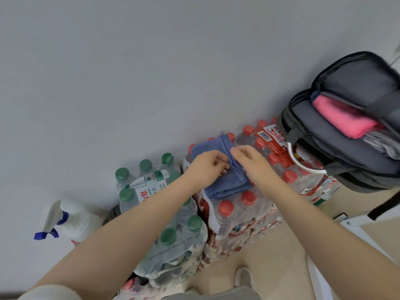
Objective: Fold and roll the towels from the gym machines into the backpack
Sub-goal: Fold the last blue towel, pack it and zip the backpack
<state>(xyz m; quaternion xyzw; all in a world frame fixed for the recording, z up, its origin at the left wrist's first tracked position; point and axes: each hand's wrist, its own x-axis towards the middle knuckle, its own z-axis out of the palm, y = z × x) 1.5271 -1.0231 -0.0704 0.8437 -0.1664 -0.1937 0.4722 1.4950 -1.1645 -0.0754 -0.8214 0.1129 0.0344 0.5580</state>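
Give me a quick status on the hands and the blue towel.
Left hand and right hand both pinching the blue towel, folded on the red-capped bottle pack. Backpack open, pink towel inside. Nothing blocking.

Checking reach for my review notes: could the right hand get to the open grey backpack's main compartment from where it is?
Probably yes: the right hand sits beside the open grey backpack, nothing lies between, though it holds the folded blue towel.

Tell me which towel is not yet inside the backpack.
The folded blue towel, held by both hands on the red-capped bottle pack. The pink towel already lies in the open grey backpack.
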